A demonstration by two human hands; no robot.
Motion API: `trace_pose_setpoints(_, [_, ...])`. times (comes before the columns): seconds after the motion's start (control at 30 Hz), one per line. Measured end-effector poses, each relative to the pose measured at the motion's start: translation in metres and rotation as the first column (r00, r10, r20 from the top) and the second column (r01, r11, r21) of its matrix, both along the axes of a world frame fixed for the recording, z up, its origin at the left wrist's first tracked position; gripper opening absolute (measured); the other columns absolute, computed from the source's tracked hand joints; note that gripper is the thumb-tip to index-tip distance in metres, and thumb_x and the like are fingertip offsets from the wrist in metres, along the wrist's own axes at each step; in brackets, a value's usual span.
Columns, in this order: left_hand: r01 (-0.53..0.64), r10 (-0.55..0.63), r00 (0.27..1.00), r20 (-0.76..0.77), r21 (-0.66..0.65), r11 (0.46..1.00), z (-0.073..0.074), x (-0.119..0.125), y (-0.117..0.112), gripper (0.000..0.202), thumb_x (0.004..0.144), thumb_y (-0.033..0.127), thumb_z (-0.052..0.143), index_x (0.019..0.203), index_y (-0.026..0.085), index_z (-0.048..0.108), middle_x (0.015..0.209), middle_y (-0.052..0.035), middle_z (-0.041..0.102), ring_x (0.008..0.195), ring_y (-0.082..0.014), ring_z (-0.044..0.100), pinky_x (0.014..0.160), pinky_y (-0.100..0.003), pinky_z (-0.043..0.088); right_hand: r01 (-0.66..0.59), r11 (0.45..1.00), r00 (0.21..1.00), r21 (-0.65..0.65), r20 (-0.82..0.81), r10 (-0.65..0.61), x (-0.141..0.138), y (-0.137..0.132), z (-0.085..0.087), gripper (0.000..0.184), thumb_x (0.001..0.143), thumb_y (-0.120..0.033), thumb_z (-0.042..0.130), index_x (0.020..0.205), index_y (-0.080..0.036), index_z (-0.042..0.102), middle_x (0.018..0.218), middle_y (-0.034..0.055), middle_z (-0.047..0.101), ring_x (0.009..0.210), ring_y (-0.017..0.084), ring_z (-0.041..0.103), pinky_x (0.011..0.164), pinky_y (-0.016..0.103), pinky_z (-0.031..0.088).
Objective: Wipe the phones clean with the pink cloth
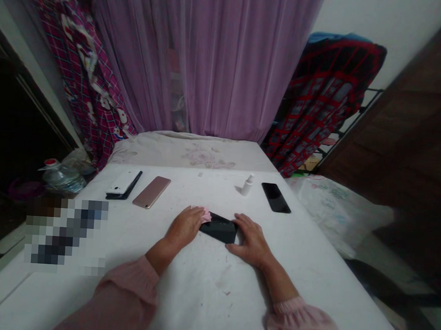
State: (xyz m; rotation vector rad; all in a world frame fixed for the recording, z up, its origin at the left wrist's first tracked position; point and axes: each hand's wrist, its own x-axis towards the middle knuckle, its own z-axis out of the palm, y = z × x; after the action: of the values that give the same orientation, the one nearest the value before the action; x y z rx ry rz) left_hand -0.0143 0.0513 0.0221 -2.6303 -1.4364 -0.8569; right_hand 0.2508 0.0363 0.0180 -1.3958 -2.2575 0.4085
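Head view: a black phone (218,228) is laid crosswise between the hands, touched by the open right hand (249,240), with a pink cloth (205,215) at its left end covered by the left hand (185,227), grip unclear.

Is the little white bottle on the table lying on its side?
No, the small white spray bottle stands upright on the white tabletop, just left of the black smartphone.

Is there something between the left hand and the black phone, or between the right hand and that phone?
Yes, on the left: a pink cloth sits between the left hand and the black phone, at the phone's near end. Nothing visible separates the right hand from the phone's other end.
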Motion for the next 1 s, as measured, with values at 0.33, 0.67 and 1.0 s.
trace_pose_setpoints(0.33, [0.047,-0.047,0.999,-0.014,-0.006,0.999,-0.003,-0.008,-0.045,0.034,0.098,0.021,0.038,0.124,0.019,0.060,0.124,-0.0093,0.067,0.117,-0.0211,0.061,0.107,-0.044,0.043,0.002,1.000,1.000,-0.020,0.008,-0.002,-0.001,-0.001,0.003,0.069,0.065,-0.042,0.073,0.128,-0.019,0.055,0.146,0.0161,0.046,0.138,0.035,0.037,0.108,0.053,0.029])
trace_pose_setpoints(0.67, [0.005,-0.005,1.000,-0.005,-0.015,1.000,0.008,0.029,-0.017,0.033,0.093,0.011,0.041,0.117,0.015,0.063,0.122,-0.0123,0.068,0.117,-0.0228,0.061,0.104,-0.045,0.045,0.011,1.000,1.000,0.010,-0.002,-0.011,-0.002,-0.001,0.001,0.069,0.066,-0.044,0.074,0.128,-0.020,0.056,0.144,0.0160,0.048,0.136,0.035,0.039,0.108,0.053,0.030])
trace_pose_setpoints(1.0, [0.067,-0.069,0.997,-0.047,-0.052,0.996,0.010,0.025,-0.039,0.033,0.095,0.014,0.040,0.121,0.016,0.061,0.123,-0.0105,0.068,0.118,-0.0220,0.060,0.106,-0.044,0.042,-0.003,1.000,1.000,-0.014,0.012,0.003,-0.002,-0.001,0.001,0.072,0.066,-0.044,0.075,0.131,-0.019,0.054,0.145,0.0150,0.047,0.138,0.034,0.036,0.108,0.053,0.029])
